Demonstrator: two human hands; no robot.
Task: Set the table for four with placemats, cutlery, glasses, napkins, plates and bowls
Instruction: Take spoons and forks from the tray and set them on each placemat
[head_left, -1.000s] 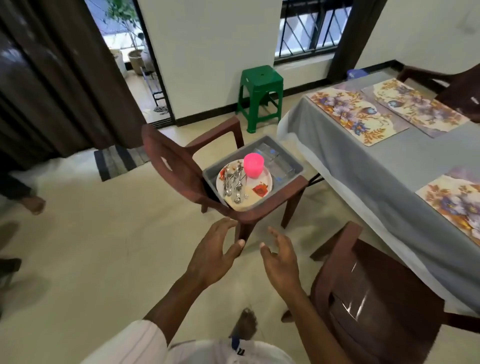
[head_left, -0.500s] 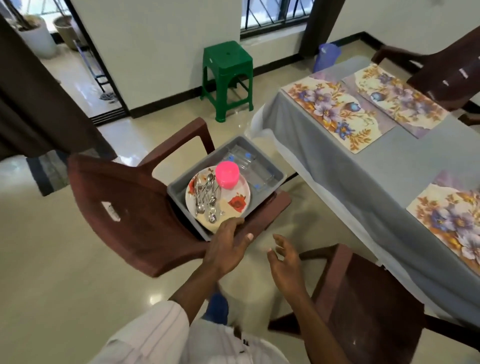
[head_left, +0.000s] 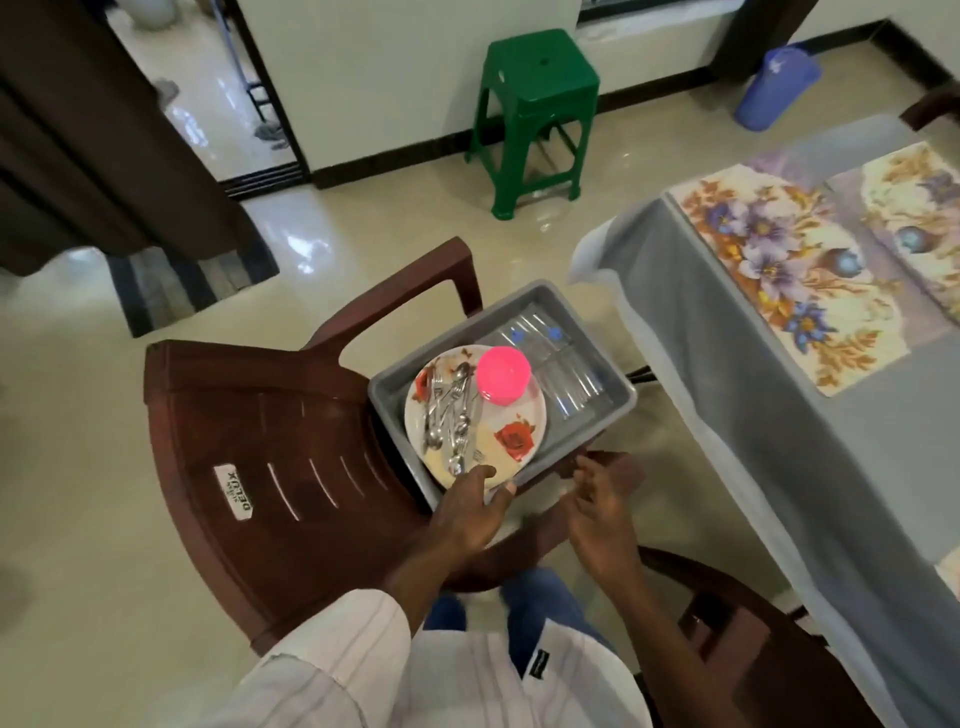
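A grey tub (head_left: 613, 410) sits on the seat of a brown plastic chair (head_left: 249, 452). In the tub lies a white plate with red flowers (head_left: 511, 439), with a heap of steel cutlery (head_left: 451, 410) and a pink bowl turned upside down (head_left: 504, 374) on it. Clear glasses (head_left: 563, 371) lie beside the plate. My left hand (head_left: 467, 512) reaches the near rim of the plate, fingers extended over the tub's edge. My right hand (head_left: 597, 506) hovers just right of it by the tub's near corner, fingers loosely spread, holding nothing. Floral placemats (head_left: 779, 270) lie on the grey-clothed table (head_left: 883, 467).
A second brown chair (head_left: 737, 644) stands below my right arm, close to the table. A green plastic stool (head_left: 535, 109) is by the far wall, a blue bin (head_left: 776, 85) to its right. A dark curtain (head_left: 93, 135) and a striped mat (head_left: 182, 280) are at the left.
I have stepped closer to the chair with the tub. Both hands moved forward; the left now reaches the plate's near rim, the right has come up to the tub's corner.
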